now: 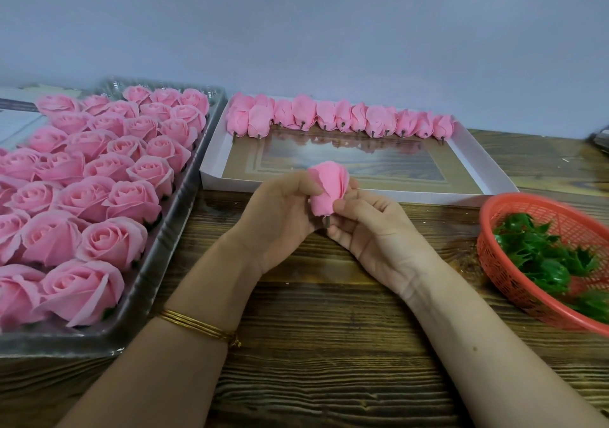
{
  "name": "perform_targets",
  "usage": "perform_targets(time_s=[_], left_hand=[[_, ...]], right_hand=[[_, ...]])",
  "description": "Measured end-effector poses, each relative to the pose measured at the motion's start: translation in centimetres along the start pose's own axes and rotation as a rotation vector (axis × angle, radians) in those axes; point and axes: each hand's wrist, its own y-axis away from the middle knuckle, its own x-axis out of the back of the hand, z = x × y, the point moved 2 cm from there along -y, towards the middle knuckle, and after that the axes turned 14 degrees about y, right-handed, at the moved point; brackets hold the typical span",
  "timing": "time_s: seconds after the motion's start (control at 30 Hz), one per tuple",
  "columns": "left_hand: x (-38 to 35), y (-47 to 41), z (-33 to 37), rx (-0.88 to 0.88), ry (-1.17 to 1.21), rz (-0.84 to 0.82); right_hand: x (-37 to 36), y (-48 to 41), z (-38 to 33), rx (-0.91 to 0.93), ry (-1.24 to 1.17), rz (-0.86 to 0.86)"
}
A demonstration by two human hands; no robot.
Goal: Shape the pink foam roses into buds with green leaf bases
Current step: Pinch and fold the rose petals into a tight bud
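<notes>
While both hands grip one pink foam bud (pixel 328 187) over the wooden table (pixel 329 345), left hand (pixel 283 216) wraps its side; right hand (pixel 369 226) pinches the base.

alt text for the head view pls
The left hand and right hand hold a pink foam bud over a wooden table. A tray of open roses left, white box with finished buds behind, red basket of green leaves right.
</notes>
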Motion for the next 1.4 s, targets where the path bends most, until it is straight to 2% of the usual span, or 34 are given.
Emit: perform_targets(time_s=[0.27,0.5,0.7,0.93,1.13,1.4], left_hand=[[0.32,-0.29,-0.36,0.000,-0.114,0.079],[0.25,-0.48,-0.67,-0.040,-0.189,0.216],[0.04,-0.28,-0.67,-0.059,-0.260,0.204],[0.20,-0.23,-0.69,-0.061,-0.290,0.158],[0.26,-0.36,-0.88,-0.091,-0.265,0.175],[-0.25,0.00,-0.78,-0.069,-0.298,0.117]], right_hand=[[0.15,0.00,0.00,-0.009,-0.010,-0.040],[0.10,0.00,0.23,-0.012,0.009,-0.021],[-0.08,0.04,0.39,0.029,0.079,0.031],[0.03,0.05,0.41,0.017,0.079,-0.047],[-0.18,-0.06,0.65,0.042,0.086,0.012],[-0.15,0.04,0.44,0.021,0.099,-0.099]])
